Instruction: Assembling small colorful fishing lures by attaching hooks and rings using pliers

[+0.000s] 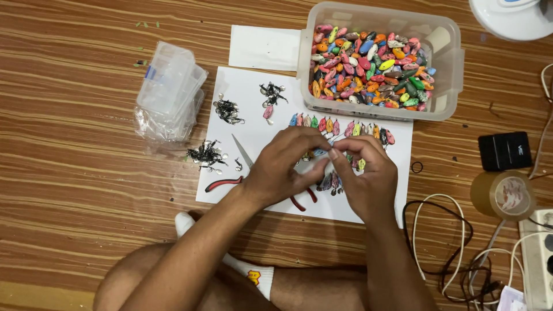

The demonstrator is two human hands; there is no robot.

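My left hand (285, 167) and my right hand (366, 173) meet fingertip to fingertip over a white paper sheet (253, 115) on the wooden floor. Between the fingers both pinch a small coloured lure piece (333, 154); most of it is hidden. A row of small coloured lures (340, 126) lies on the sheet just beyond my hands, and a few more (329, 183) sit under them. Red-handled pliers (226, 183) lie on the sheet, partly under my left wrist. Small heaps of dark metal hooks (206, 154) rest on the sheet's left side.
A clear plastic box (449, 75) full of colourful lures stands at the far right of the sheet. Clear plastic containers (170, 92) sit to the left. A tape roll (504, 194), a black box (506, 151), cables (449, 242) and a power strip (538, 259) lie on the right.
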